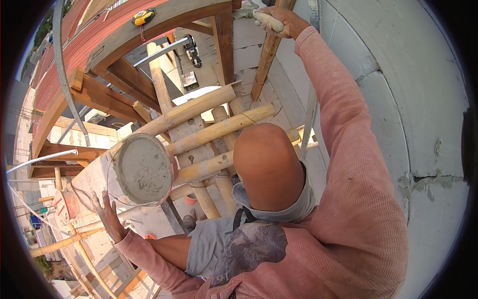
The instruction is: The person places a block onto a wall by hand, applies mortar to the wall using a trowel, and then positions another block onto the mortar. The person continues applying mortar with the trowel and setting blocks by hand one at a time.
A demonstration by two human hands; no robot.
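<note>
My right hand [290,22] is stretched out at the top of the head view, beside the block wall [366,55] and a wooden post [269,62]. Its fingers close round a pale, mortar-smeared oblong handle [268,21]; whatever the handle belongs to is hidden. Low on the left, my left hand [110,219] has its fingers spread and holds nothing. Just above it, a round bucket [174,172] filled with wet grey mortar [144,169] rests on the scaffold, its wire handle hanging down near my fingers.
Bamboo poles [199,137] form the scaffold under my knees, with gaps showing the ground far below. A wooden frame [174,17] carries a yellow tape measure [143,17]. Metal strips [60,65] stick up at the left, before a red corrugated roof [59,47].
</note>
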